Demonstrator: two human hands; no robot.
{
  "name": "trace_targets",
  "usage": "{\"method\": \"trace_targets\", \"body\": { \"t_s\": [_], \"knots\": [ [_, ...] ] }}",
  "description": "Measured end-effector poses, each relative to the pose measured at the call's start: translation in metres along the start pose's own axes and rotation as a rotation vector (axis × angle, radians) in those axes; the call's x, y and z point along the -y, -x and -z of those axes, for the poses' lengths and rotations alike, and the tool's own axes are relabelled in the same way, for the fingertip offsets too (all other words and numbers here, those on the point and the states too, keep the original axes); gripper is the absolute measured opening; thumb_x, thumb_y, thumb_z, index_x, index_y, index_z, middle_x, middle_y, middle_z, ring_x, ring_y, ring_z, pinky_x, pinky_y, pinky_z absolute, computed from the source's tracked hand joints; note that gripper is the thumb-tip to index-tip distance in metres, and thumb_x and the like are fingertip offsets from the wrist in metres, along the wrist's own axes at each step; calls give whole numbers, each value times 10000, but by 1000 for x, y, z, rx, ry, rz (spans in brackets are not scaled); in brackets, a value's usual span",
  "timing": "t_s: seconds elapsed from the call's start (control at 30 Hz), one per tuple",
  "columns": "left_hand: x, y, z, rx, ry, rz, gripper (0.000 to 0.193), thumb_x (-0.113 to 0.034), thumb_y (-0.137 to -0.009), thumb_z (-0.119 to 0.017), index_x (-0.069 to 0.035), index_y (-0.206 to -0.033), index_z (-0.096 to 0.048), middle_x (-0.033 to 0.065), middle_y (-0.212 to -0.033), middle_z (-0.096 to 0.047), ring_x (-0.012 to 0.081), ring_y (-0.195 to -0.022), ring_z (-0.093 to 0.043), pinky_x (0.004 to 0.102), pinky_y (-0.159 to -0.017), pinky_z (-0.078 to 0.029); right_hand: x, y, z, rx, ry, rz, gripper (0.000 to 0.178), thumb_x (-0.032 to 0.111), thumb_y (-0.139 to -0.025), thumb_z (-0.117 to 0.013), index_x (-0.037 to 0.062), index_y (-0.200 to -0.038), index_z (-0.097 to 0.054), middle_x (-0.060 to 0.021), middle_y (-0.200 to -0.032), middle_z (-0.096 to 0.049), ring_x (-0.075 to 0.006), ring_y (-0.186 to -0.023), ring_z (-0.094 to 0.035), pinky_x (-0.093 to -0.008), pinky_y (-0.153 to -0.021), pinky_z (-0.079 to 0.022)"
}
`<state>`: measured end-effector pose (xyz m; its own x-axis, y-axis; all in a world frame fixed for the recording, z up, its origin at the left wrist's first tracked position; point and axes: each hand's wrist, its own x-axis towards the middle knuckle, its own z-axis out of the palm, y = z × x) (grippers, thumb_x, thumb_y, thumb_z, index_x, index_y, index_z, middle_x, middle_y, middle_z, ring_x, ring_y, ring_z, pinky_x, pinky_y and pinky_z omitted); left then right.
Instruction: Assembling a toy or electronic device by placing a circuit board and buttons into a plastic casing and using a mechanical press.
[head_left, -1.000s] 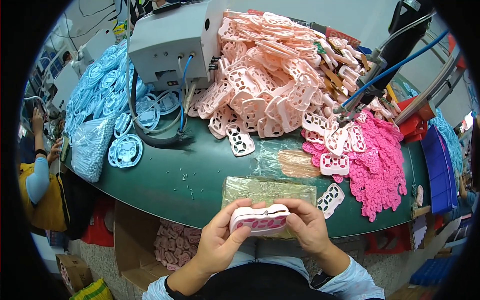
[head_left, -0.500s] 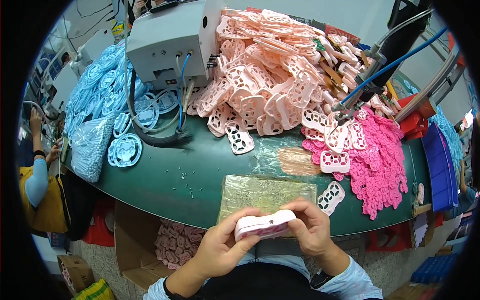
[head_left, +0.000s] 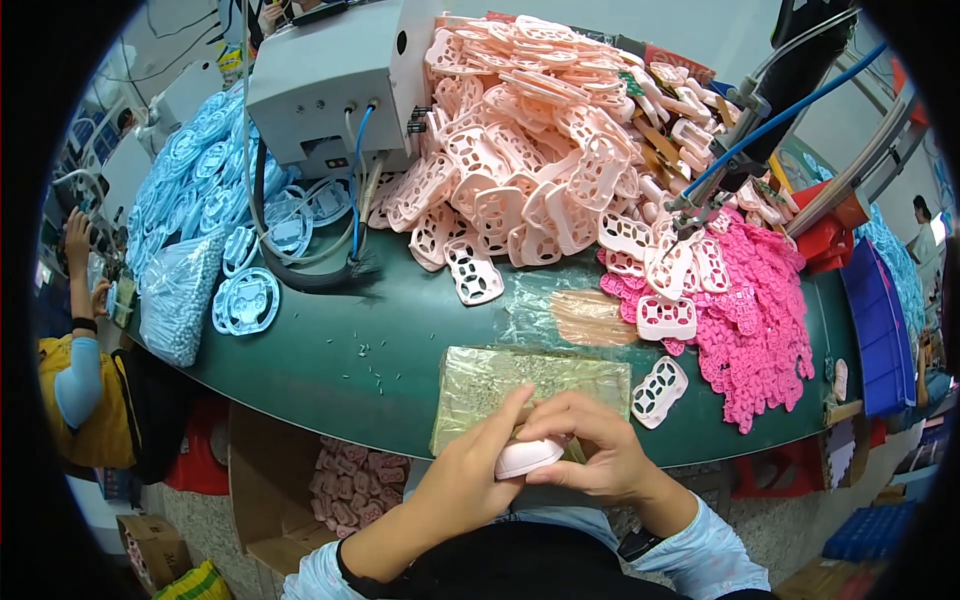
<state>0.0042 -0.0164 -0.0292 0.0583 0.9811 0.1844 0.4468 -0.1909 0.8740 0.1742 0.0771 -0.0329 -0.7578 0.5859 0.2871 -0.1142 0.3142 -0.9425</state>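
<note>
Both my hands close around one small pale pink plastic piece [head_left: 528,456] just in front of my body, at the near edge of the green table [head_left: 340,350]. My left hand [head_left: 470,470] grips it from the left and below. My right hand [head_left: 595,450] covers it from above and the right. Only the piece's rounded lower edge shows between my fingers. Directly behind my hands lies a clear-wrapped yellowish pad [head_left: 530,385] on the table.
A big heap of pale pink moulded frames [head_left: 520,150] fills the table's back, hot pink pieces [head_left: 750,330] lie right, blue round pieces [head_left: 210,200] left. A grey machine [head_left: 320,90] with hoses stands behind. A cardboard box of pink parts [head_left: 350,480] sits below. Another person [head_left: 75,360] sits at left.
My hands have drawn the pink piece nearer my body and turned it, so it went from flat and broad to mostly hidden inside my fingers.
</note>
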Motion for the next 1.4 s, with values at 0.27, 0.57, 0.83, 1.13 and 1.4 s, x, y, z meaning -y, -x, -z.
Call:
{"method": "trace_targets", "body": {
  "t_s": [0.27,0.57,0.83,1.13,1.4],
  "knots": [
    [-5,-4,-5,42,57,96,814,15,-737,-691,-8,-1456,-310,256,-1145,-614,415,-997,-624,426,-822,-510,-5,4,-3,-25,0,87,280,115,-848,-697,39,-1115,-673,-126,-1051,-661,-278,-933,-625,-393,-966,-438],
    [0,-4,-12,-51,213,63,679,-130,-839,-718,-64,-1430,-391,237,-1054,-650,386,-868,-668,392,-746,-534,-6,11,2,-229,-692,-148,334,193,-973,-579,-22,-1228,-578,-100,-1139,-633,-158,-1061,-588,-310,-960,-454],
    [-21,1,-2,-50,-245,-17,431,-153,-810,-715,-24,-1194,-568,166,-955,-674,320,-785,-677,396,-638,-538,3,2,16,-13,17,81,397,178,-787,-785,-2,-1112,-646,-106,-1048,-655,-233,-923,-617,-338,-840,-468],
    [-30,-5,4,-119,7,-55,409,-204,-853,-703,-2,-1183,-573,170,-925,-670,326,-739,-662,384,-599,-526,-6,-1,3,-270,-777,-228,427,373,-908,-652,6,-1100,-549,-129,-997,-618,-232,-958,-617,-380,-899,-498],
    [-27,2,1,-143,-121,-34,444,-217,-892,-672,14,-1251,-550,156,-927,-683,295,-728,-678,370,-637,-534,-11,3,4,-226,-803,-187,451,351,-921,-635,17,-1193,-498,-143,-1103,-590,-234,-1039,-597,-417,-978,-465]
  ]
}}
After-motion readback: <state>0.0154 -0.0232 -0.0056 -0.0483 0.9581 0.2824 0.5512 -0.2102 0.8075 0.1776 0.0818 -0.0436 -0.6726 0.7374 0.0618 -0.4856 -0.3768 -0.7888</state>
